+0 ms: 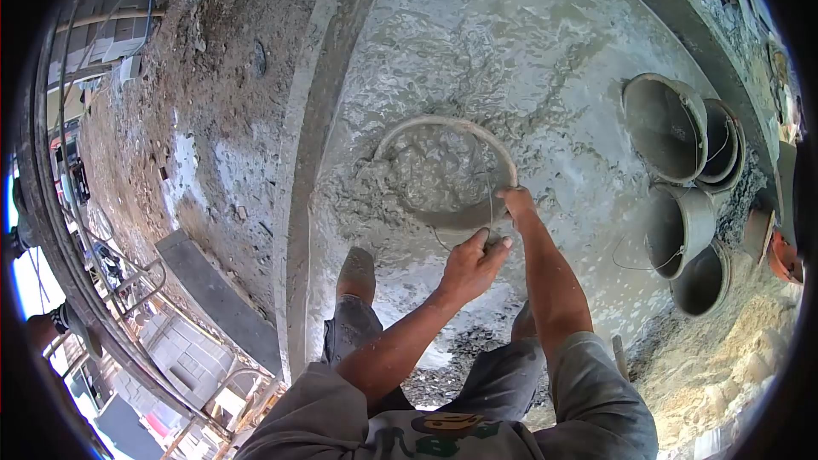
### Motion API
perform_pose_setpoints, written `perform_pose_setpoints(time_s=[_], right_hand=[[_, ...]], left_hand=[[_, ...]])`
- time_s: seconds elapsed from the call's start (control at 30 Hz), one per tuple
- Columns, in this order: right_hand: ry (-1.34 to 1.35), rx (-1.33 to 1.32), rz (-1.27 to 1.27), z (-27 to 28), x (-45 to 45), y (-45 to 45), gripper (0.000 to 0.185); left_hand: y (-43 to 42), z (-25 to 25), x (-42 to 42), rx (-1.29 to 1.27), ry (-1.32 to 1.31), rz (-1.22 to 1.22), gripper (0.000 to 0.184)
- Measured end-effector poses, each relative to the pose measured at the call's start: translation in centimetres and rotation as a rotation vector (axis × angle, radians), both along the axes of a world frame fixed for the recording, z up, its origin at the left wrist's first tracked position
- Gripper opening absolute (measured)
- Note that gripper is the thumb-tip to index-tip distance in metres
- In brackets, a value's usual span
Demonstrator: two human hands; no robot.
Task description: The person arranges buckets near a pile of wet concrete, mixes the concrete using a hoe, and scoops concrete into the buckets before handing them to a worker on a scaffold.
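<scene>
A round bucket [464, 219], coated in grey mud, lies tipped in the wet cement mix [477, 43] in front of me. Its pale rim forms a ring around more of the wet mix. My right hand [516, 203] is closed on the rim at its right side. Just below the bucket, my left hand [475, 266] is closed around the thin wire handle [490, 204], with the thumb pointing right. The lower part of the bucket is hidden in the mix.
Several buckets [697, 219] stand or lean at the right, beside a sand pile [724, 375]. A concrete edge [298, 170] runs along the left. A grey board [213, 290] and metal scaffold bars [64, 230] are farther left. Another person's foot [77, 328] shows there.
</scene>
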State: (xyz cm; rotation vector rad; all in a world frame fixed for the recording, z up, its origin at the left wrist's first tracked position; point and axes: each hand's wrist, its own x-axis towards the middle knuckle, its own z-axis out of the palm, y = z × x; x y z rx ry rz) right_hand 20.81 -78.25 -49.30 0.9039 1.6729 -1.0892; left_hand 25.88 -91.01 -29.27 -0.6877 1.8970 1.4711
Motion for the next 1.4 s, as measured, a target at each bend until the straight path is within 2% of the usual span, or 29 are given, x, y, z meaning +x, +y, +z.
perform_pose_setpoints(time_s=[0.07,0.1,0.13,0.2,0.27,0.3,0.33,0.4,0.43,0.5,0.53,0.6,0.63,0.67,0.7,0.73,0.8,0.9,0.93,0.97,1.0,1.1,1.17,1.23,1.27,1.3,1.33,1.4], right_hand=[[-0.051,-0.077,-0.061,1.6,0.7,-0.8,0.042],[-0.065,-0.117,-0.091,2.4,0.5,-0.8,0.045],[-0.06,-0.134,-0.116,3.3,0.1,-0.5,0.045],[-0.056,-0.179,-0.165,5.8,1.3,-0.4,0.046],[-0.02,-0.236,-0.253,8.2,1.7,-0.2,0.047],[-0.017,-0.265,-0.294,10.4,1.4,-0.5,0.048],[0.052,-0.249,-0.277,12.3,1.6,-1.0,0.049],[0.182,-0.21,-0.239,19.0,1.2,-3.0,0.051],[0.19,-0.18,-0.151,20.1,1.1,-2.7,0.051],[0.203,-0.137,0.014,22.6,1.8,-2.7,0.051],[0.139,-0.175,-0.131,24.9,2.0,-2.7,0.047],[0.151,-0.126,-0.044,26.4,3.7,-0.8,0.041],[0.223,-0.007,0.156,24.1,5.2,1.3,0.04],[0.241,0.038,0.245,25.5,5.4,2.7,0.04],[0.244,-0.017,0.216,26.1,5.8,4.5,0.04],[0.195,0.053,0.238,29.4,4.9,5.2,0.037],[0.33,0.199,0.466,28.5,4.3,9.5,0.03],[0.377,0.252,0.402,29.3,1.1,15.3,0.019],[0.396,0.24,0.153,32.6,0.3,15.2,0.026],[0.399,0.224,-0.099,38.1,0.0,14.6,0.034],[0.431,0.212,-0.141,40.0,0.3,15.4,0.034],[0.533,0.205,-0.301,41.8,0.8,18.1,0.037],[0.544,0.217,-0.377,41.7,3.1,19.9,0.038],[0.475,0.279,-0.38,42.7,6.6,21.0,0.034],[0.498,0.384,-0.385,44.1,8.5,20.7,0.031],[0.45,0.393,-0.29,42.9,10.5,22.4,0.029],[0.372,0.414,-0.368,40.8,12.4,23.9,0.012],[0.304,0.442,-0.471,39.0,15.7,25.0,0.009]], left_hand=[[-0.9,-2.2,2.2,-0.115,0.137,0.014,0.032],[-2.0,-2.1,2.4,-0.088,0.235,0.165,0.038],[-4.1,-1.4,1.6,0.012,0.082,0.336,0.035],[-7.9,0.6,-1.3,0.061,0.136,0.461,0.04],[-8.3,-1.1,-2.8,-0.121,0.05,0.332,0.046],[-8.1,0.2,-4.1,-0.219,-0.006,0.272,0.049],[-7.4,1.5,-4.8,-0.296,0.021,0.412,0.054],[-8.1,4.6,-4.8,-0.087,-0.024,0.519,0.047],[-8.6,6.2,-5.1,0.016,-0.04,0.573,0.045],[-10.5,11.7,-6.8,0.02,-0.064,0.558,0.043],[-11.8,15.1,-8.1,0.019,-0.057,0.554,0.041],[-14.2,22.8,-7.5,0.107,0.008,0.5,0.039],[-15.4,26.8,-8.1,0.148,0.082,0.477,0.039],[-16.2,30.7,-7.8,0.172,0.149,0.563,0.033],[-17.2,34.8,-7.2,0.173,0.191,0.579,0.034],[-18.3,38.8,-7.1,0.171,0.254,0.593,0.035],[-20.7,45.9,-6.1,0.224,0.408,0.592,0.035],[-23.8,55.4,-4.6,0.303,0.623,0.633,0.035],[-24.8,58.4,-4.3,0.313,0.715,0.671,0.036],[-25.7,61.2,-3.9,0.326,0.793,0.705,0.036],[-26.3,63.7,-3.5,0.299,0.862,0.705,0.037],[-28.8,69.6,-3.7,0.226,1.08,0.642,0.035],[-33.6,72.1,-4.3,0.31,1.067,0.581,0.033],[-38.0,74.4,-5.7,0.258,1.136,0.748,0.031],[-50.6,75.2,-6.0,0.27,1.073,0.273,0.032],[-52.6,75.8,-7.1,-0.197,1.284,0.657,0.04],[-48.2,75.6,-7.3,-0.255,1.347,0.775,0.041],[-39.4,75.4,-7.4,-0.394,1.453,1.016,0.047]])
